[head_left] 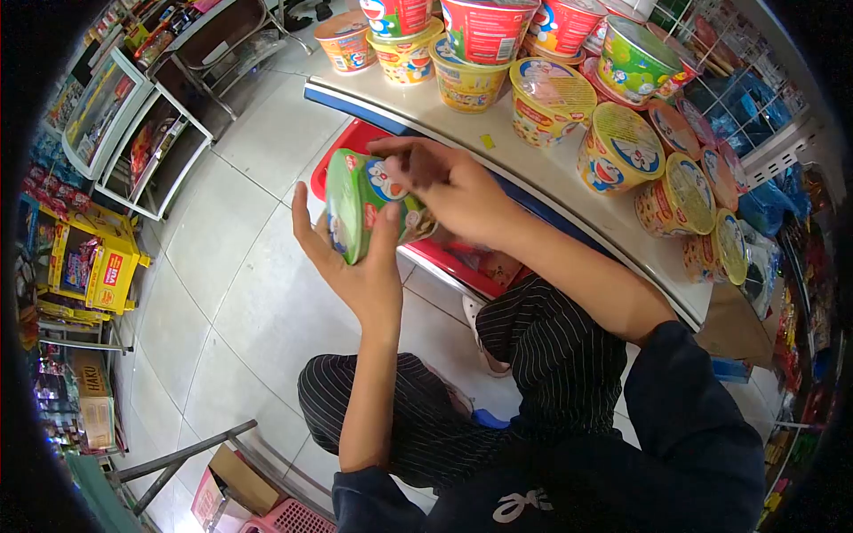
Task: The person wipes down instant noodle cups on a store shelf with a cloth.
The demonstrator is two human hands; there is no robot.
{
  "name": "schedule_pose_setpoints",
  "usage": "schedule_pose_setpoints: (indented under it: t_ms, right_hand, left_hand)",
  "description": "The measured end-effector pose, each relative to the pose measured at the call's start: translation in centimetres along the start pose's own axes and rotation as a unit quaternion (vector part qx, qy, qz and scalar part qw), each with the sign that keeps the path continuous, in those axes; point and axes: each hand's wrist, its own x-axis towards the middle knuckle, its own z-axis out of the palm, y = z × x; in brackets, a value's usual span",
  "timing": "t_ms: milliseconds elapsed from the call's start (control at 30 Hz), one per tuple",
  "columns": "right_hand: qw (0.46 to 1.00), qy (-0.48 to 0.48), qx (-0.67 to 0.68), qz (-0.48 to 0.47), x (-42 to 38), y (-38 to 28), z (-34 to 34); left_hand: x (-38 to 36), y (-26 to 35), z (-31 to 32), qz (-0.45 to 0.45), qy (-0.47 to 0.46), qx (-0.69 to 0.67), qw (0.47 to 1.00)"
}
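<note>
A green instant noodle cup (378, 182) with cartoon print is tipped on its side in my left hand (355, 280). The left thumb presses on the printed wall and the other fingers spread behind the lid. My right hand (462, 191) is at the cup's upper side, its fingers curled and slightly blurred; I cannot tell what they hold. A red basket (462, 268) on the floor lies behind and below the cup, partly hidden by my hands.
Yellow cups (619, 149) line the front of a white shelf (418, 105), with red and green cups stacked behind. At left, a yellow display box (93, 262) holds packets. A metal rail (191, 451) and a pink basket (289, 518) are near at lower left.
</note>
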Motion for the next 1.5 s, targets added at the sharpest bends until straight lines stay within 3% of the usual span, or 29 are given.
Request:
schedule_pose_setpoints:
  t_ms: [100,167,233,267,300,400,433,467,533,567,633,667,733,833,967,1167,1200,1233,1300,1367,1400,1500]
  right_hand:
    - [0.973,-0.075,-0.158,-0.150,-0.3,0.3,0.3]
    - [0.905,-0.099,-0.298,-0.287,-0.4,0.3,0.4]
    - [0.880,-0.147,-0.365,-0.268,-1.4,0.0,1.1]
    - [0.878,-0.134,-0.361,-0.284,-1.9,-0.1,1.3]
    - [0.877,-0.121,-0.355,-0.300,-2.1,-0.2,1.3]
    - [0.885,-0.106,-0.354,-0.283,-1.2,-0.5,0.4]
    - [0.915,-0.104,-0.304,-0.244,-1.1,-0.9,-0.2]
    - [0.941,-0.102,-0.250,-0.205,-0.8,-1.4,-0.7]
    - [0.978,-0.065,-0.144,-0.140,-0.4,-1.1,-1.1]
    - [0.990,-0.107,-0.068,-0.056,-0.1,-1.0,-1.7]
    - [0.971,-0.190,0.088,0.112,1.0,-1.4,-2.6]
    - [0.948,-0.173,0.208,0.170,1.4,-0.4,-2.0]
    - [0.941,-0.145,0.222,0.208,1.6,-0.2,-1.9]
    - [0.929,-0.110,0.255,0.243,1.8,-0.3,-1.6]
    - [0.921,-0.088,0.286,0.251,1.7,-1.1,-2.1]
    - [0.909,-0.117,0.331,0.226,2.0,0.2,-2.6]
    - [0.904,-0.116,0.346,0.222,2.2,0.2,-2.5]
    - [0.907,-0.079,0.340,0.238,2.1,0.2,-2.4]
    - [0.908,-0.004,0.325,0.266,1.9,-0.3,-2.1]
    - [0.909,0.012,0.317,0.272,1.8,0.2,-1.9]
    - [0.905,0.010,0.323,0.276,1.7,0.5,-1.7]
    - [0.922,-0.010,0.282,0.267,1.7,2.0,-1.3]
  left_hand:
    - [0.7,-0.4,0.0,-0.067,0.034,-0.095,0.993]
    - [1.3,-2.0,-0.4,-0.100,0.043,-0.145,0.983]
    - [1.6,-4.8,-1.2,-0.130,-0.014,-0.268,0.955]
    - [2.2,-7.3,-2.5,-0.071,-0.032,-0.165,0.983]
    - [2.0,-6.8,-1.9,-0.110,-0.019,-0.249,0.962]
    - [1.0,-2.5,-0.3,-0.128,-0.014,-0.133,0.983]
    - [0.9,-1.6,-0.1,-0.134,-0.029,-0.072,0.988]
    - [0.4,-2.3,-0.4,-0.034,-0.033,-0.024,0.999]
    - [-0.3,-2.3,-0.6,0.053,-0.054,0.006,0.997]
    - [-0.6,-2.1,-0.6,0.096,-0.063,0.021,0.993]
    - [-0.6,-2.1,-0.4,0.186,-0.046,0.055,0.980]
    - [-0.7,-2.2,-0.4,0.251,-0.041,0.103,0.962]
    - [-0.7,-2.2,-0.6,0.350,-0.049,0.194,0.915]
    - [-1.0,-2.4,-0.4,0.425,-0.050,0.248,0.869]
    - [-0.8,-3.5,-0.4,0.453,-0.032,0.263,0.851]
    - [-0.8,-4.1,-0.4,0.392,-0.030,0.244,0.887]
    - [-0.4,-3.7,0.0,0.422,-0.034,0.241,0.873]
    - [0.0,-3.5,0.2,0.452,-0.038,0.238,0.859]
    - [0.5,-4.3,0.0,0.415,-0.047,0.214,0.883]
    - [0.3,-5.3,-0.2,0.320,-0.010,0.213,0.923]
    - [0.2,-5.3,0.4,0.213,0.004,0.138,0.967]
    - [0.5,-4.1,1.1,0.147,0.051,0.160,0.975]
